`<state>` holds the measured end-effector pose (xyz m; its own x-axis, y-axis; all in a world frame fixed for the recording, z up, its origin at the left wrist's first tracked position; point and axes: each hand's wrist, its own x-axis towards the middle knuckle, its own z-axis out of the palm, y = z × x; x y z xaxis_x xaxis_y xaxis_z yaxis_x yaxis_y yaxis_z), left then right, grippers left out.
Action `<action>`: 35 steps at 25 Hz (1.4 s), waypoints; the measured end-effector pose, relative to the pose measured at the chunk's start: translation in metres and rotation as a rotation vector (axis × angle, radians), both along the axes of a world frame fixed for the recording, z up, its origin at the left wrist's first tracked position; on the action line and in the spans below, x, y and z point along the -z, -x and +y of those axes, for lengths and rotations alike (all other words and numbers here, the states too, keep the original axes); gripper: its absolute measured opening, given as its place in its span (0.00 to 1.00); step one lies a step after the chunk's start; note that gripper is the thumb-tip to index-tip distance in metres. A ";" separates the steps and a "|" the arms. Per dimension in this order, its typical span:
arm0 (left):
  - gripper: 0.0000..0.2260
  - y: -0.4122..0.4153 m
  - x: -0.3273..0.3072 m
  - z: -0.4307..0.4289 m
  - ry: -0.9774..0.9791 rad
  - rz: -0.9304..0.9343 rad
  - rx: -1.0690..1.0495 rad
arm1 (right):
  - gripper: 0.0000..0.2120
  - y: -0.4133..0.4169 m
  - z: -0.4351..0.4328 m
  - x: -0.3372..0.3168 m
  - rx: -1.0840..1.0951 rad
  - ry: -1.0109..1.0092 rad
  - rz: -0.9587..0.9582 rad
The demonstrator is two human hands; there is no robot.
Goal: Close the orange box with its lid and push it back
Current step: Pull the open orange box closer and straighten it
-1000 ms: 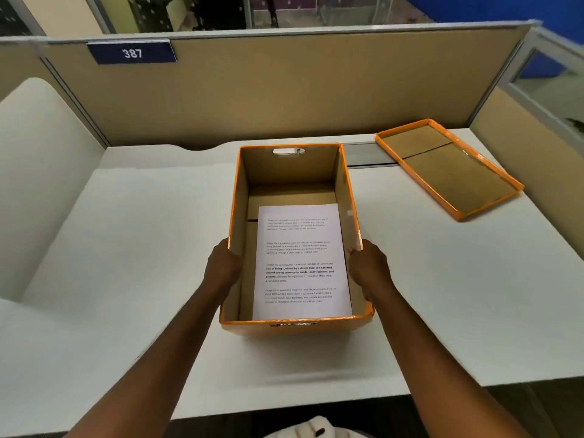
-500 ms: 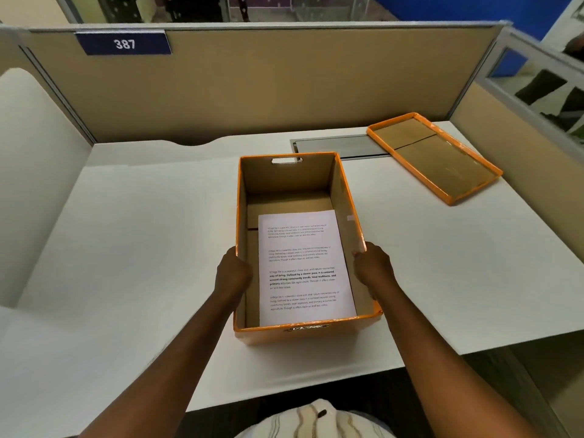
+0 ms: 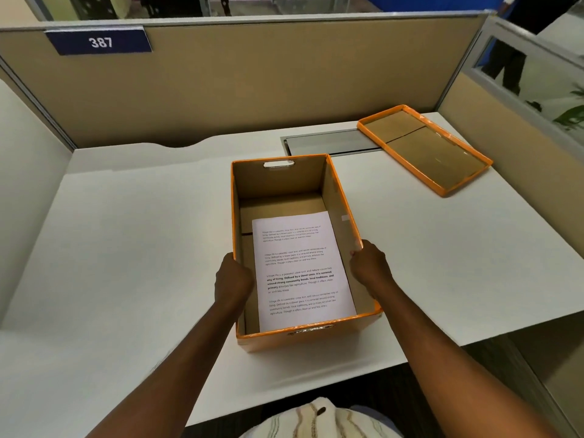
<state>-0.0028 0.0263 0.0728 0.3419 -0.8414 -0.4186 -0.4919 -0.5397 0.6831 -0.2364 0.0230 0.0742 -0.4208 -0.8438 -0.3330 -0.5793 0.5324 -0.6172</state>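
Note:
An open orange box (image 3: 343, 197) with brown cardboard inside stands near the front edge of the white desk. A printed sheet of paper (image 3: 300, 270) lies flat on its bottom. My left hand (image 3: 232, 279) grips the box's left wall and my right hand (image 3: 369, 268) grips its right wall, both near the front. The orange lid (image 3: 423, 147) lies upside down at the back right of the desk, apart from the box.
Beige partition walls (image 3: 252, 77) close the desk at the back, left and right, with a blue "387" sign (image 3: 99, 42) at the upper left. A grey cable slot (image 3: 328, 142) runs behind the box. The desk's front edge (image 3: 442, 349) is close to the box.
The box has slid toward me and slightly right, away from the back partition, uncovering the grey cable slot. Both hands keep their hold on the side walls.

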 end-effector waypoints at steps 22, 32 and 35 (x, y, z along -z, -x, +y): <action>0.17 0.000 -0.004 0.004 0.005 0.018 -0.004 | 0.16 0.001 0.000 0.004 0.010 0.029 0.006; 0.19 -0.002 -0.001 0.007 0.036 -0.036 -0.048 | 0.16 0.001 0.001 0.006 0.039 0.027 -0.005; 0.28 0.000 -0.008 0.011 0.150 -0.225 -0.011 | 0.25 0.003 0.001 0.004 0.096 0.071 -0.127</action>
